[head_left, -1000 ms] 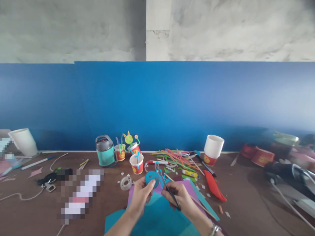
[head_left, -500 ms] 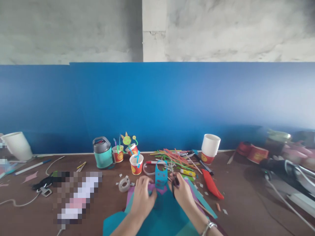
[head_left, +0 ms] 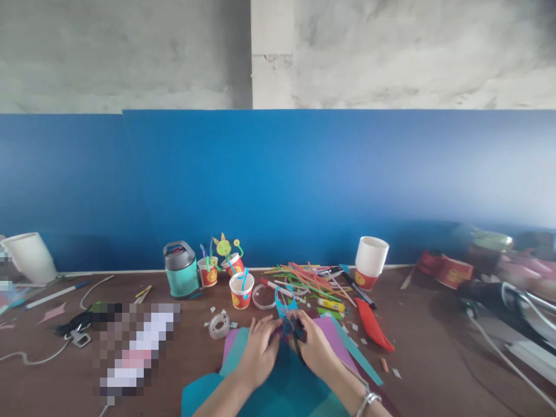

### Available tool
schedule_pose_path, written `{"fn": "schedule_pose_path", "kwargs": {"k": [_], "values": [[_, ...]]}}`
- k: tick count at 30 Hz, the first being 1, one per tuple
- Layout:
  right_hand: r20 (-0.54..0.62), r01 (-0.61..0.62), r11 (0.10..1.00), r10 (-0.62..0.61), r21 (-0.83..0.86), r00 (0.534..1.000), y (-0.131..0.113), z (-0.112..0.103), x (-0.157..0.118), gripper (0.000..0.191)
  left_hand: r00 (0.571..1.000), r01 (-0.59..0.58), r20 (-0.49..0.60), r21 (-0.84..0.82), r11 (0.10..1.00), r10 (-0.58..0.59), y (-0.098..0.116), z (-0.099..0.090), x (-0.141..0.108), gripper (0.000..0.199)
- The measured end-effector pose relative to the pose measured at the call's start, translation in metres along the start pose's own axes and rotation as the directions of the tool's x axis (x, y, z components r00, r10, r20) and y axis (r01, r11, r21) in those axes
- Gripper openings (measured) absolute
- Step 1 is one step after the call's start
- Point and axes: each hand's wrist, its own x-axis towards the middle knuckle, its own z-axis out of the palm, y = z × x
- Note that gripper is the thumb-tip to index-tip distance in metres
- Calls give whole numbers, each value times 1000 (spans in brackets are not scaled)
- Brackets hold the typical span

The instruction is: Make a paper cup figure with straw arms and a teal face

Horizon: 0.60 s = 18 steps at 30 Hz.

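My right hand (head_left: 310, 341) is closed around a pair of dark-handled scissors (head_left: 297, 331), whose blades reach up toward a blue paper cutout (head_left: 284, 299) with an arched top. My left hand (head_left: 262, 346) pinches the lower part of that cutout, and the fingers hide much of it. Both hands are close together over teal paper sheets (head_left: 278, 388), with a purple sheet (head_left: 333, 336) beneath. A roll of clear tape (head_left: 219, 326) lies left of my left hand. Just beyond the cutout is a clear ring (head_left: 263, 296), perhaps another tape roll.
Red-and-white paper cups (head_left: 241, 291) stand behind, one with a yellow-green cat-face cutout (head_left: 223, 248). Coloured sticks (head_left: 304, 278), a glue stick (head_left: 331, 305), a red curved piece (head_left: 373, 327) and stacked cups (head_left: 371, 260) lie to the right. A teal flask (head_left: 181, 275) stands left; paper scraps are scattered.
My right hand has moved left with the scissors, up to the cutout. My left hand has shifted slightly right, and the cutout is now tilted and more covered by fingers.
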Motion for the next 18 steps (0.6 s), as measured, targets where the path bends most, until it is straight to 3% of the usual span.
{"fn": "schedule_pose_path", "kwargs": {"k": [6, 12, 15, 18], "values": [[47, 12, 989, -19, 146, 999, -8, 1, -3, 38, 998, -45, 25, -385, 922, 60, 1, -2, -1, 44], [-214, 6, 998, -20, -67, 977, -9, -2, -1, 36, 991, 21, 120, -566, 824, 58, 13, -2, -7, 47], [-321, -29, 994, -5, -103, 947, -8, -6, 0, 36, 997, 39, 78, -559, 828, 5, 17, 3, -7, 40], [-412, 61, 993, -98, -101, 906, -11, -7, -4, 33, 998, 48, 54, -559, 828, -22, 14, 9, -7, 37]]}}
